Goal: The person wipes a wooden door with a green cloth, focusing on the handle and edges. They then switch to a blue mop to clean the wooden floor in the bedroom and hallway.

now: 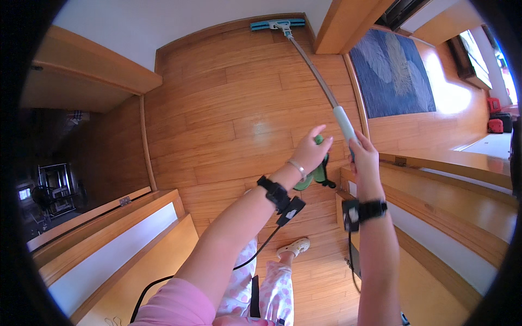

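Observation:
A mop stretches away from me to the far wall, its narrow light-blue head (277, 25) resting on the floor along the baseboard. From the head a metal pole (316, 73) runs back to a pale handle (344, 123). My right hand (364, 153) is wrapped around the lower end of that handle. To its left is my left hand (312, 151), apart from the handle, thumb and index finger spread. A bit of green shows between those fingers; whether the hand holds it is unclear. Below the hand appear green-and-black objects (320, 174), possibly slippers, partly hidden.
Wooden floorboards (232, 106) lie ahead, with door frames on both sides. Beyond the right threshold is a dark blue feather-patterned mat (391, 73). An open door (444, 195) stands at right. Black wrist devices trail cables from both arms. A cream clog (294, 247) covers one foot.

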Available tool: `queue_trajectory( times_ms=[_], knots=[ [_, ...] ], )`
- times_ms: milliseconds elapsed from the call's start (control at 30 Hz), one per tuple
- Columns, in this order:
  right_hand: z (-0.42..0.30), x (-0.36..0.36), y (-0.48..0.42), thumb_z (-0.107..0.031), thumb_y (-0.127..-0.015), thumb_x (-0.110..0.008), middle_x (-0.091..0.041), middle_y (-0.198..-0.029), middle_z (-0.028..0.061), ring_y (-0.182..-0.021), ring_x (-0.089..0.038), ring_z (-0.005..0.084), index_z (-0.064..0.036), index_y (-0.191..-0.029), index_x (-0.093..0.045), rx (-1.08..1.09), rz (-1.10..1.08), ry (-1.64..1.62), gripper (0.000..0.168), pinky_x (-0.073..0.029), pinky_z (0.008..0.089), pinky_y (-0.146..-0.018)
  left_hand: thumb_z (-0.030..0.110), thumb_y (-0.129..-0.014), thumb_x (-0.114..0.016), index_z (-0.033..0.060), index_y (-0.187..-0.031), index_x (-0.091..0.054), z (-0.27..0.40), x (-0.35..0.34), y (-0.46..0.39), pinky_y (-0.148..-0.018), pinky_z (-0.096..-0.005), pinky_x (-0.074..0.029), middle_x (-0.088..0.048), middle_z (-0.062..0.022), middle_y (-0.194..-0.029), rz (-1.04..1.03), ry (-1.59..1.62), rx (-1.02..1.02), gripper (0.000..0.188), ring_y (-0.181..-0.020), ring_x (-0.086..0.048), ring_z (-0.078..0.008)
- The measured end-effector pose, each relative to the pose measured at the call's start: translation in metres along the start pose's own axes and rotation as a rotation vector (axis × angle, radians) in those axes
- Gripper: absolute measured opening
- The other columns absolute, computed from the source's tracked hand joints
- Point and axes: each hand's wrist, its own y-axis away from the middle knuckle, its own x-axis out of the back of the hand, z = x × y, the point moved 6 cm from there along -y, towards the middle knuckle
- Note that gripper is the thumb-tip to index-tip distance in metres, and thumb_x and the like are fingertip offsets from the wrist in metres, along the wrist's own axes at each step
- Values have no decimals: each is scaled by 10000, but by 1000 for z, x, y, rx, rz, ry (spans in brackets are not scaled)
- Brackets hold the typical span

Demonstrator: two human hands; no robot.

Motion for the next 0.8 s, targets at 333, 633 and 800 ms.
queue_trajectory(
  times_ms=[333, 633, 800],
  knots=[
    [132, 117, 148, -110, -943, -599, -547, -736, -63, -505, -429, 27, -56, -1379, -523, -149, 20, 20, 446, -334, 199, -423, 375, -919, -640, -51, -1275, -491, -122, -69, 70, -724, -284, -520, -692, -121, -883, 11, -93, 318, 575, -823, -662, -165],
    [183, 197, 525, -133, -967, -578, -485, -649, -27, -524, -431, 53, 2, -1402, -467, -515, 227, 178, 468, -346, 219, -452, 346, -871, -646, -23, -1170, -408, -158, -178, 318, -746, -397, -543, -673, -191, -868, -370, -112, 747, 531, -822, -688, -321],
    [170, 199, 524, -116, -962, -579, -457, -633, -44, -518, -416, 48, 2, -1377, -488, -535, 198, 391, 441, -332, 208, -449, 321, -877, -638, -34, -1094, -417, -153, -182, 335, -678, -377, -539, -655, -142, -773, -347, -15, 748, 471, -714, -674, -256]
  ],
)
